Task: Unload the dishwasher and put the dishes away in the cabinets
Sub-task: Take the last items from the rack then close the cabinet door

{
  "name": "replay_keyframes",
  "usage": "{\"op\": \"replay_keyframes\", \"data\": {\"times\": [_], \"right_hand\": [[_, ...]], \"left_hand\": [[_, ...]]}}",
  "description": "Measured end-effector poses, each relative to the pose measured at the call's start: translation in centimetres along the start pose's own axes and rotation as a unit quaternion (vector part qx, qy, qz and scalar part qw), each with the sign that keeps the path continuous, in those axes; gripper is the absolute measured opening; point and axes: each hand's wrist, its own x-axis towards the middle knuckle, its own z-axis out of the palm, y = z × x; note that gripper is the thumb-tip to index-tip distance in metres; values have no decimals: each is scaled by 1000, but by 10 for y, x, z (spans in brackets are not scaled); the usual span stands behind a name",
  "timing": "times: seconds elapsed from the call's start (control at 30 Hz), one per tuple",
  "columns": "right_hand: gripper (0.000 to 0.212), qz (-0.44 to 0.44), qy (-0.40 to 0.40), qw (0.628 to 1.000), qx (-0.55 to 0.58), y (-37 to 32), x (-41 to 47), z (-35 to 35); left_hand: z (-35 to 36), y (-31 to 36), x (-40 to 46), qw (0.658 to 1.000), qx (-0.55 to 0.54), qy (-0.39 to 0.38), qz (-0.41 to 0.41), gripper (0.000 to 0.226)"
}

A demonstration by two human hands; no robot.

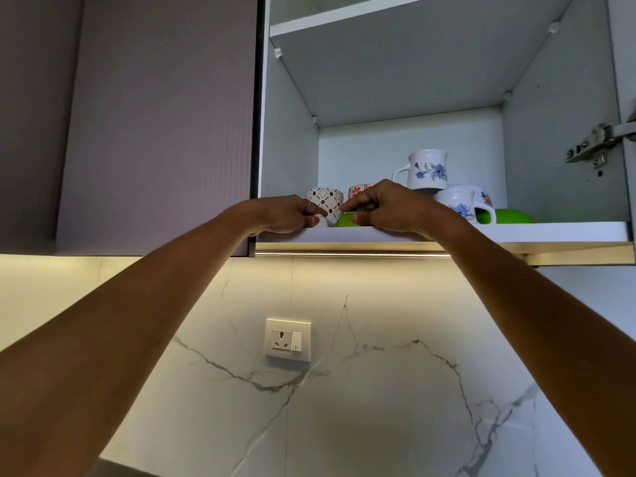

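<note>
- Between my hands, on the white cabinet shelf (pixel 516 230), sits a green plastic bowl (pixel 346 220).
- My left hand (pixel 285 215) and right hand (pixel 389 208) pinch its rim.
- Probably light, slippery; patterned ceramic cups (pixel 325 201) just behind look fragile.

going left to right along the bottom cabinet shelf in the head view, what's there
left hand → geometric-patterned cup → green bowl → right hand → blue-flower mug lying on its side → green dish. The red-flower cup and the upright blue-flower mug sit behind the right hand, so they are left out.
</note>
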Motion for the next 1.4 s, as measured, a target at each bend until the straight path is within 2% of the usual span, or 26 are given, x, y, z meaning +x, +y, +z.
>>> {"op": "replay_keyframes", "data": {"times": [0.17,0.37,0.47,0.53,0.67,0.8,0.97,1.17,1.3,1.4], "right_hand": [[36,-10,21,999,-24,-1,-3,3],[33,9,69,998,-6,-2,-6,9],[27,8,102,994,-23,-5,-9,10],[17,7,161,986,-33,-9,-18,8],[16,-16,285,956,-63,-8,-65,2],[24,-14,309,943,-126,-4,-148,-12],[23,96,460,877,-97,-33,-247,-28],[14,136,572,809,-19,-97,-322,-45],[33,192,645,738,57,-114,-346,-74],[55,247,671,683,150,-123,-365,-98]], "left_hand": [[4,-4,1,1000,-1,26,-4,41],[13,-12,6,989,-79,113,-48,46],[17,-9,2,977,-71,192,-60,43],[21,-7,-7,968,-30,244,-41,39],[27,-13,-32,951,78,296,53,45],[22,-8,-63,938,128,301,114,51],[16,47,-101,915,30,370,155,49],[28,163,-145,891,-53,356,278,51],[22,246,-187,848,-84,364,377,49],[19,294,-216,818,-59,374,433,49]]}}
